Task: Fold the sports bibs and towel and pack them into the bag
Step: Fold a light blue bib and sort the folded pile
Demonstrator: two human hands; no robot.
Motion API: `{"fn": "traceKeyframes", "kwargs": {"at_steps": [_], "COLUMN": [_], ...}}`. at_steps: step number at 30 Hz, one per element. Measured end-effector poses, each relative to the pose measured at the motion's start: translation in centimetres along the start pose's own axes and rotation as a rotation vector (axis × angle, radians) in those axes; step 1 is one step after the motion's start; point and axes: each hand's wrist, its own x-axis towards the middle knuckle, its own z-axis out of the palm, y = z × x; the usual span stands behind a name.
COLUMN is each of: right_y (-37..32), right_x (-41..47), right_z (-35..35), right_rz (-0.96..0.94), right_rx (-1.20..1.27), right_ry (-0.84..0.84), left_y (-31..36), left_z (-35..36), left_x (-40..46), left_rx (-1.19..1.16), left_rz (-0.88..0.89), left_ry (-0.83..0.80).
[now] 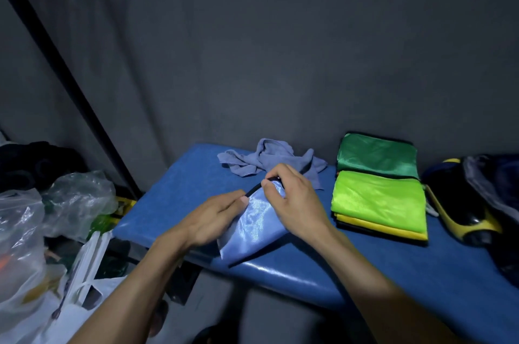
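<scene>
Closest to the person, both hands are on the blue bib [254, 227], which lies on the blue bench [309, 268] near its front edge. The bib is folded into a long, thin shape. It runs from the front edge, low and left, up and away to the right.

The left hand [213, 217] lies along the left side of the bib. Its fingers are mostly straight and press down on the cloth. The right hand [292, 197] is at the far end of the bib. Its thumb and fingers are curled together and pinch the bib's black edge [257, 187] there. So the far tip is in the right hand, and the near end has no hand on it.

I think the next fold should bring the far end toward the near end, along the long way of the bib.

A little farther, to the right, is a stack of folded bibs [379, 203], green on top. It is apart from the blue bib. Just past it, at the right edge, sits the bag [466, 203], black and yellow. I cannot tell if it is open.

Farthest back, just behind the right hand, lies the towel [269, 161], still crumpled.
</scene>
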Motion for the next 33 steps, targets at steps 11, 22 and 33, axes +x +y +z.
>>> {"fn": "traceKeyframes", "kwargs": {"at_steps": [11,22,33], "right_y": [3.9,9.7,11.7], "right_x": [-2.8,-3.6,-4.1], "right_z": [-14.8,-18.2,-19.0], "right_rz": [0.391,0.688,1.038], "right_rx": [-0.087,-0.509,-0.063], "right_ry": [0.350,0.136,-0.052], "left_y": [11.7,12.7,10.8], "left_z": [7.7,15.3,15.7], "left_x": [9.5,16.3,17.3], "left_rx": [-0.220,-0.052,-0.169], "left_rz": [0.188,0.071,-0.412], "left_ry": [0.346,0.346,0.180]}}
